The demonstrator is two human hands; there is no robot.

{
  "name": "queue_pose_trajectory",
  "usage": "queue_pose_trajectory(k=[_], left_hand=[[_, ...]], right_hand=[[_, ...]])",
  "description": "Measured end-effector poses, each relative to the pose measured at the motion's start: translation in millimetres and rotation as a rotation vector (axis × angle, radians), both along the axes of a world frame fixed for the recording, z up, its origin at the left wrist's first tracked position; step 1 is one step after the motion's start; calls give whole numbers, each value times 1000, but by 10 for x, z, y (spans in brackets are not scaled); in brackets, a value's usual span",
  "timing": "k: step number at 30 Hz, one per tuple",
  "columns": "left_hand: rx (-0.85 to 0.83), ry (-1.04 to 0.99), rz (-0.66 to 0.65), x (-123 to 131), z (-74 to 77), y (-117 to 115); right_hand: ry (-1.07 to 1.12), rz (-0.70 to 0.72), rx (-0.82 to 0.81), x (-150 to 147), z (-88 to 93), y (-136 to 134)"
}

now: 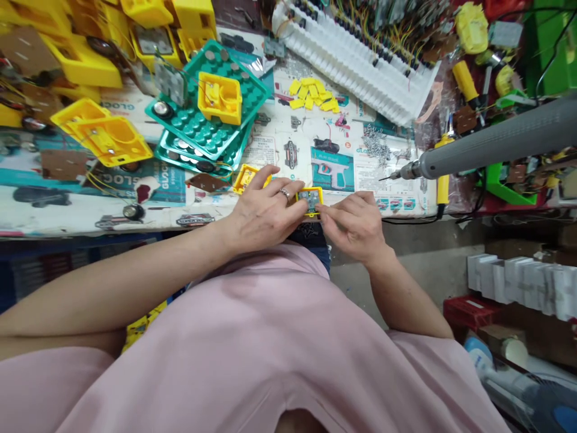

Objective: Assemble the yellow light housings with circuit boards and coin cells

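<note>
A small yellow plastic casing [321, 193] with a green circuit board [309, 197] inside lies at the table's front edge. My left hand [265, 210], a ring on one finger, grips its left side with thumb and fingers. At the casing's lower right corner, my right hand [354, 224] is closed in a pinch; whatever is between the fingertips is too small to make out. Another yellow casing part [246, 175] shows partly from behind my left fingers. Small yellow plastic pieces [314, 94] lie in a loose pile farther back.
A hanging power screwdriver [478, 144] reaches in from the right, bit above the table. Loose screws [377, 144] lie near it. Stacked green trays [211, 135] carry a yellow housing [220, 98]. A white foam rack [356, 66] with wired parts stands behind; yellow housings [108, 141] crowd the left.
</note>
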State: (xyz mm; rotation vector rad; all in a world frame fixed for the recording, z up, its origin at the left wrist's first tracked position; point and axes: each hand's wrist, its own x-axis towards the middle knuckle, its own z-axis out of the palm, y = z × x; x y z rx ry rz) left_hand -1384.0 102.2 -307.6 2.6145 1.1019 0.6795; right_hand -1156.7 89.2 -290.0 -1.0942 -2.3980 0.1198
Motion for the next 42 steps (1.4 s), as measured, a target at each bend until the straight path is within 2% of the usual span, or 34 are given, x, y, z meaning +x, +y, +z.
queue_pose_trajectory(k=[3, 5, 7, 9, 11, 12, 14, 17, 22, 29, 32, 38, 42], left_hand=[[-5, -137, 5, -31, 64, 60], [-143, -363, 58, -76, 170, 100], [-443, -680, 154, -105, 304, 134], [-875, -982, 260, -102, 429, 165], [-1264, -1194, 358, -72, 513, 192], [-1399, -1264, 400, -54, 535, 201], [-1514, -1369, 463, -23, 542, 208], [-1516, -1418, 480, -3, 488, 194], [-1535, -1439, 520, 11, 432, 171], [-1570, -1644, 589, 124, 597, 159], [-1574, -1685, 607, 160, 620, 152], [-1520, -1699, 587, 187, 570, 134], [-1451, -1690, 519, 216, 509, 102]], right_hand=[[270, -185, -93, -11, 98, -16], [453, -301, -117, -55, 143, -14], [559, -308, -101, -138, 160, 11], [598, -240, -43, -257, 162, 55], [606, -176, 37, -386, 171, 102], [605, -158, 75, -445, 179, 120], [595, -154, 128, -539, 197, 141], [565, -176, 149, -613, 207, 149], [542, -184, 95, -630, 169, 147], [578, -255, -29, -669, 45, 155], [589, -254, -99, -707, -3, 174], [575, -270, -113, -759, -42, 218], [588, -289, -98, -798, -48, 221]])
